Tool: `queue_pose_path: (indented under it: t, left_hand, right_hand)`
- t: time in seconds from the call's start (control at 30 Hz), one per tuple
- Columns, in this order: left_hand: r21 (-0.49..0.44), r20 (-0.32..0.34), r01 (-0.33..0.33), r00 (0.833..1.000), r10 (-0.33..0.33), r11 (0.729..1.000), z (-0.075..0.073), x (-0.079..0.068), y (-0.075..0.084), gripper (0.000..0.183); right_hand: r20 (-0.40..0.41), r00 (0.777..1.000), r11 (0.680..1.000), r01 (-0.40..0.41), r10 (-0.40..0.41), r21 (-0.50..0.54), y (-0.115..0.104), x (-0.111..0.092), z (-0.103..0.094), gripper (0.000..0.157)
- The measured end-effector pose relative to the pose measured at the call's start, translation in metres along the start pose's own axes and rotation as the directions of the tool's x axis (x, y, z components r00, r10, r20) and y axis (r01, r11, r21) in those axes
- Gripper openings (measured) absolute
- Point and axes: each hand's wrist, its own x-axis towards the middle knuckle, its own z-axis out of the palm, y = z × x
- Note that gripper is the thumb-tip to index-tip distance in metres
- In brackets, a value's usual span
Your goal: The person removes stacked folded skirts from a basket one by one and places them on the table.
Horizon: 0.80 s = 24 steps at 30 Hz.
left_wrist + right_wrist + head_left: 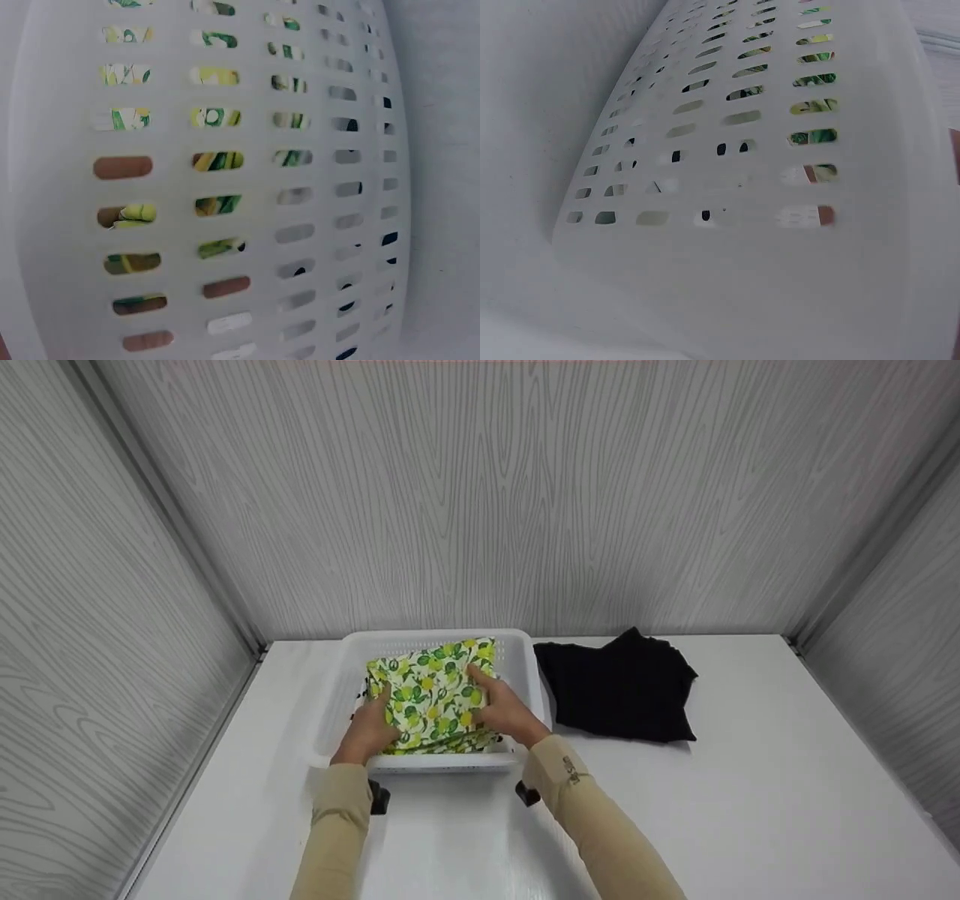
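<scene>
A folded cloth printed with lemons and green leaves lies inside a white plastic basket, its far right corner raised toward the back. At its left edge my left hand holds it, thumb on top. On the right side my right hand grips it, with the thumb across the upper face. The fingers underneath are largely hidden. White fabric with black spots peeks out below the print. Both wrist views mostly show the slotted basket wall, with bits of print and skin through the slots.
A black cloth lies loosely folded on the white table, to the right of the basket. Grey wood-grain panels enclose the table at the back and both sides.
</scene>
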Motion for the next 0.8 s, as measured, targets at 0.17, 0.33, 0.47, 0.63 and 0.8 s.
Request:
queue_pose_path:
  t: [0.17,0.33,0.47,0.63,0.8]
  left_hand:
    - [-0.075,-0.039,-0.047,0.998,0.044,0.996,0.001,-0.001,0.002,0.086]
    - [-0.159,-0.091,-0.068,0.994,0.054,0.985,-0.004,-0.003,0.008,0.087]
    - [-0.156,-0.117,-0.083,0.991,0.065,0.984,-0.006,-0.005,0.016,0.087]
    - [-0.150,-0.108,-0.112,0.990,0.096,0.982,-0.007,-0.007,0.025,0.088]
    - [-0.172,-0.080,-0.131,0.990,0.119,0.976,-0.006,-0.010,0.026,0.089]
  right_hand:
    - [-0.004,1.000,1.000,0.016,-0.016,0.004,-0.002,-0.002,-0.003,0.091]
    - [-0.022,0.999,0.999,0.039,-0.038,0.032,-0.007,-0.004,-0.010,0.091]
    - [-0.019,0.999,0.999,0.035,-0.034,0.029,-0.010,-0.006,-0.019,0.091]
    - [-0.023,0.999,0.999,0.041,-0.041,-0.008,-0.011,-0.010,-0.030,0.091]
    - [-0.005,0.998,0.995,0.055,-0.055,-0.086,-0.011,-0.015,-0.040,0.090]
